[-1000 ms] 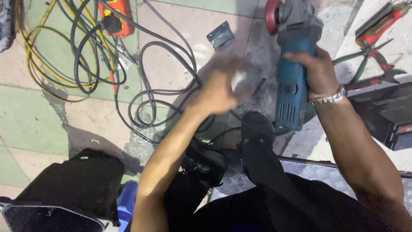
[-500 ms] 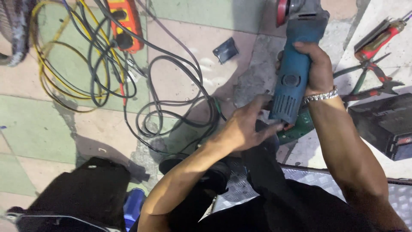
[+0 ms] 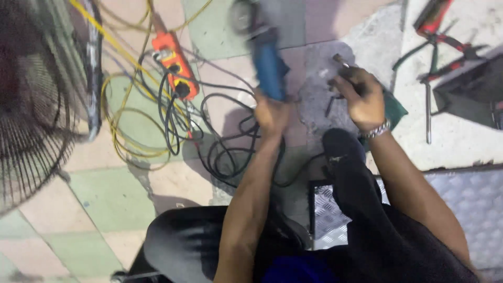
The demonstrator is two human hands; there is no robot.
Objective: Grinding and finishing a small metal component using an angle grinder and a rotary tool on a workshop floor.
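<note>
My left hand [image 3: 271,111] grips the rear of a blue angle grinder [image 3: 268,65], which points away from me over the tiled floor; its disc end [image 3: 242,15] is blurred. To its right, my right hand [image 3: 361,97], with a metal bracelet [image 3: 378,130] on the wrist, is closed on a small dark metal tool [image 3: 339,60] that sticks out above the fingers. The two hands are apart. A green object [image 3: 397,108] lies partly hidden under my right hand.
A fan's wire guard [image 3: 36,105] fills the left. An orange power strip [image 3: 175,65], yellow cable [image 3: 118,112] and black cables [image 3: 225,152] lie left of the grinder. Red-handled pliers [image 3: 435,15] and a dark box [image 3: 471,89] sit at the right, a metal tread plate [image 3: 461,199] below.
The grinder has passed from my right hand to my left. My right hand let go and now holds the small tool. The view has swung left, bringing the fan in.
</note>
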